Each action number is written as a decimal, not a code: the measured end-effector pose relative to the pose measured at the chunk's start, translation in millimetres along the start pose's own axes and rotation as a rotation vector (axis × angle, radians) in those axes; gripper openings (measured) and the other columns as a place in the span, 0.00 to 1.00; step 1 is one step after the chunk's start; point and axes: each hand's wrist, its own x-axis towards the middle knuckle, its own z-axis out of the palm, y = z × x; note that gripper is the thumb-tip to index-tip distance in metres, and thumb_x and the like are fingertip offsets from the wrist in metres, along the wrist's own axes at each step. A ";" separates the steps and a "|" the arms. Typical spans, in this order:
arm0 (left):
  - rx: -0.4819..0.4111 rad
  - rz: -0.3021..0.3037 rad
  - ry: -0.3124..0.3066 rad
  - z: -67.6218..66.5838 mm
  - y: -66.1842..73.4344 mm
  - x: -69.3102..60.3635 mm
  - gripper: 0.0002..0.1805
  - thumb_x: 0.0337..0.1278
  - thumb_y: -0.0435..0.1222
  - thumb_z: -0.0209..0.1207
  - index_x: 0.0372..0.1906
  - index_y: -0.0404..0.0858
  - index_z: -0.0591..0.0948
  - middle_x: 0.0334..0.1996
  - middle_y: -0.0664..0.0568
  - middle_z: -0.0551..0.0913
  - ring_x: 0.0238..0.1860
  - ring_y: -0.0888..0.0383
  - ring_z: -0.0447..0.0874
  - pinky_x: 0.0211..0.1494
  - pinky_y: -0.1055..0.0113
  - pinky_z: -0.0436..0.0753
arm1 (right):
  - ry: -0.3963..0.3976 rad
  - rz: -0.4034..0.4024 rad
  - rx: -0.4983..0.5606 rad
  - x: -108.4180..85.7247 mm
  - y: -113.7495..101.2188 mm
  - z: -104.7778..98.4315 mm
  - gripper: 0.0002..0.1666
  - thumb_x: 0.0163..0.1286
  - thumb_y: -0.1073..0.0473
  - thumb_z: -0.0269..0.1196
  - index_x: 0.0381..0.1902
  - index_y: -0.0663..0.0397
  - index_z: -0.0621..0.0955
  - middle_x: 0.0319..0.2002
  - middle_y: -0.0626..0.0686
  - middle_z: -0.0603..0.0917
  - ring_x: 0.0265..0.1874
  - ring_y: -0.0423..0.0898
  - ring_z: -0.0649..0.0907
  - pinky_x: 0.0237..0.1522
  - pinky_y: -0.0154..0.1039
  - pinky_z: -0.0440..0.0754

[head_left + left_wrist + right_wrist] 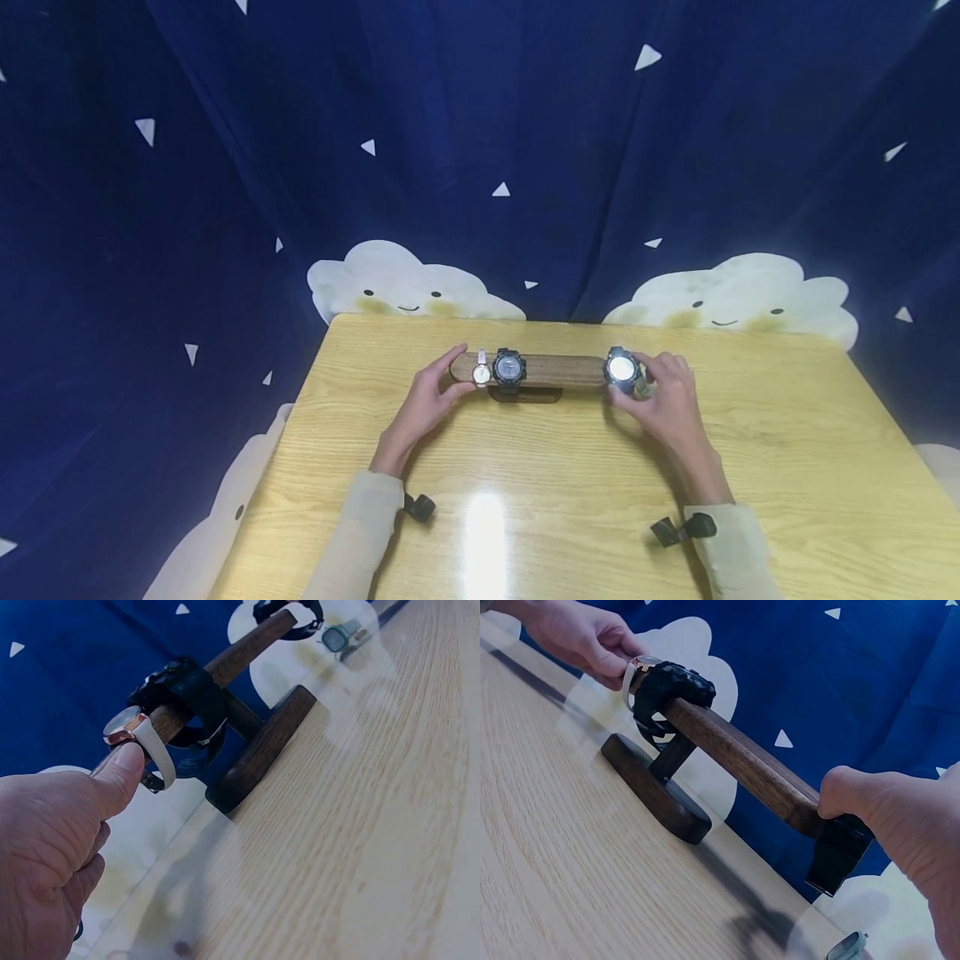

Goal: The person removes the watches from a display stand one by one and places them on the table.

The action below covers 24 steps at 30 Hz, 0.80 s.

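A wooden bar on a stand (pixel 566 371) carries a small white-strapped watch (pixel 481 373) and a chunky black watch (pixel 509 368) on its left half. My left hand (pixel 426 404) grips the bar's left end, thumb beside the white strap (pixel 155 752). My right hand (pixel 670 400) holds another dark watch (pixel 621 368), its face bright with glare, at the bar's right end. In the right wrist view the thumb of my right hand (pixel 900 817) presses at the bar's end above the dark strap (pixel 838 855). The stand's dark base (pixel 656 787) rests on the table.
A greenish square watch (pixel 341 635) lies on the table beyond the stand, largely hidden by my right hand in the head view. The wooden table (pixel 555 483) ends at a dark blue curtain (pixel 450 125) with white clouds and triangles.
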 end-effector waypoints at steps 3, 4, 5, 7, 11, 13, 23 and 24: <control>-0.001 0.007 0.006 0.3 -1.0 -0.1 0.41 0.61 0.39 0.71 0.78 0.47 0.70 0.76 0.46 0.71 0.78 0.47 0.66 0.81 0.54 0.65 | 0.014 -0.011 0.004 0.2 0.3 -0.3 0.35 0.44 0.58 0.81 0.51 0.68 0.86 0.26 0.58 0.76 0.33 0.49 0.68 0.38 0.39 0.61; 0.000 0.012 0.006 0.3 -1.3 -0.1 0.40 0.61 0.39 0.71 0.78 0.46 0.70 0.76 0.45 0.71 0.78 0.47 0.66 0.81 0.53 0.65 | 0.020 -0.020 0.005 0.5 0.4 -0.5 0.35 0.44 0.58 0.81 0.51 0.69 0.86 0.26 0.58 0.76 0.33 0.49 0.69 0.38 0.39 0.61; 0.000 0.016 0.007 0.3 -1.6 0.0 0.40 0.61 0.38 0.71 0.78 0.45 0.70 0.76 0.45 0.71 0.77 0.46 0.66 0.81 0.53 0.65 | 0.025 -0.023 0.007 0.7 0.1 -0.9 0.35 0.44 0.58 0.81 0.51 0.69 0.86 0.26 0.58 0.76 0.33 0.49 0.68 0.38 0.38 0.61; 0.000 0.021 0.009 0.3 -1.7 -0.1 0.40 0.61 0.39 0.71 0.78 0.45 0.70 0.76 0.45 0.71 0.77 0.47 0.66 0.81 0.53 0.65 | 0.033 -0.029 0.008 1.0 0.3 -1.6 0.35 0.43 0.59 0.80 0.50 0.69 0.86 0.26 0.58 0.76 0.32 0.49 0.68 0.38 0.38 0.61; 0.000 0.031 0.010 0.4 -2.1 -0.3 0.40 0.61 0.39 0.71 0.78 0.45 0.70 0.76 0.45 0.71 0.77 0.46 0.66 0.81 0.53 0.65 | 0.040 -0.025 0.014 1.1 1.3 -3.0 0.35 0.43 0.59 0.80 0.50 0.69 0.86 0.26 0.57 0.75 0.33 0.49 0.68 0.38 0.39 0.61; 0.002 0.038 0.010 0.5 -2.6 -0.4 0.40 0.61 0.39 0.70 0.78 0.45 0.70 0.76 0.45 0.71 0.77 0.46 0.66 0.81 0.51 0.65 | 0.040 -0.022 0.015 1.1 2.3 -3.5 0.35 0.43 0.59 0.81 0.50 0.69 0.86 0.26 0.57 0.75 0.33 0.50 0.68 0.38 0.40 0.62; 0.004 0.027 0.004 -0.1 -2.5 -0.2 0.40 0.61 0.39 0.70 0.78 0.45 0.70 0.76 0.45 0.71 0.77 0.46 0.66 0.81 0.53 0.66 | 0.024 0.033 0.008 0.1 10.2 -7.9 0.35 0.44 0.62 0.81 0.52 0.69 0.85 0.27 0.60 0.75 0.35 0.50 0.68 0.39 0.40 0.62; 0.003 0.024 0.005 -0.4 -2.2 -0.4 0.40 0.61 0.39 0.70 0.78 0.46 0.70 0.76 0.45 0.71 0.77 0.46 0.66 0.81 0.53 0.66 | 0.028 0.031 0.009 0.0 10.9 -8.2 0.35 0.44 0.62 0.81 0.51 0.69 0.85 0.27 0.60 0.75 0.35 0.50 0.68 0.39 0.40 0.62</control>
